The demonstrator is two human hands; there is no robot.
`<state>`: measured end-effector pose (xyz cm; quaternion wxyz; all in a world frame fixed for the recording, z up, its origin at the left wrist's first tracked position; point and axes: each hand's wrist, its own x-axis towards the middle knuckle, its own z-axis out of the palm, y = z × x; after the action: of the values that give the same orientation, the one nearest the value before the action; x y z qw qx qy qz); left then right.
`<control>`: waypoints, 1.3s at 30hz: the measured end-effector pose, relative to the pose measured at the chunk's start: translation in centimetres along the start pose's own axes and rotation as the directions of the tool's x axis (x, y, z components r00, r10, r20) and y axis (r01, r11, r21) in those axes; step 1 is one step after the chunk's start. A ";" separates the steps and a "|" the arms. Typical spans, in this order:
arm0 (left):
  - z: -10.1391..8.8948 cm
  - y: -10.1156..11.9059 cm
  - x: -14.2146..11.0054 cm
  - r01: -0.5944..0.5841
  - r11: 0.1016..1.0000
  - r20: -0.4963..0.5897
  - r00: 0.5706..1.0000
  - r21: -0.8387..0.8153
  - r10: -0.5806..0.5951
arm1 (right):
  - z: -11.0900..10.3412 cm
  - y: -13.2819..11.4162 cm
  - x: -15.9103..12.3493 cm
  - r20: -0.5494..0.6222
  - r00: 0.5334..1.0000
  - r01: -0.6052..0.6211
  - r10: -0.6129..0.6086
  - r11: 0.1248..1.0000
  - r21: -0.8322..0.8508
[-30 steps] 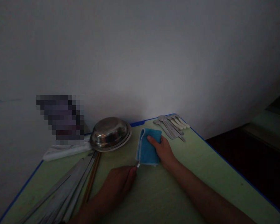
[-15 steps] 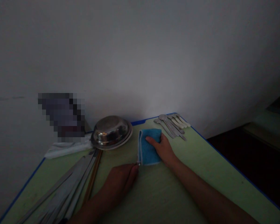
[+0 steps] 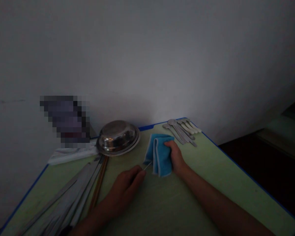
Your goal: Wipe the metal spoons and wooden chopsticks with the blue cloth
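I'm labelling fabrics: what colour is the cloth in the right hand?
Blue, with paler edging; the head view shows the cloth best.

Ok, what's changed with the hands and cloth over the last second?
The blue cloth has opened out, one flap now spreading left of its folded edge. The left hand has turned, showing more of the thin object it holds. The right hand still holds the cloth; metal bowl and spoons stay put.

Cloth [image 3: 165,158] parted wider, thin stem [image 3: 147,166] more exposed
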<state>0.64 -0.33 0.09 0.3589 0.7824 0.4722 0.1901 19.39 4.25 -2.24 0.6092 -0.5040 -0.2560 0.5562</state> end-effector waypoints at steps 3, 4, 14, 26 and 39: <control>-0.2 -0.1 -0.1 -0.003 0.997 -0.021 1.000 -0.072 0.002 | -0.1 0.2 0.3 0.029 0.995 -0.095 0.094 0.994 0.045; -0.3 -0.1 -0.1 -0.011 0.997 -0.031 0.999 -0.074 0.009 | -0.1 0.2 0.4 0.033 0.993 -0.120 0.118 0.991 0.058; 0.2 -0.1 -0.1 -0.141 0.969 0.097 0.988 0.205 0.123 | 0.1 0.3 0.2 0.068 0.997 0.028 -0.024 0.998 -0.062; -0.1 0.3 -0.2 -0.047 0.993 0.064 0.997 0.108 0.040 | 0.1 -1.2 -0.3 0.306 0.941 -0.179 0.146 0.981 0.081; 0.4 -0.2 0.0 -0.156 0.954 0.082 0.987 0.254 0.140 | 0.3 -0.4 -0.3 0.298 0.954 -0.046 0.041 0.999 0.010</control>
<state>0.78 -0.47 -0.29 0.2528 0.8614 0.4215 0.1282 19.23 4.15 -1.68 0.5554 -0.4149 -0.3289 0.6412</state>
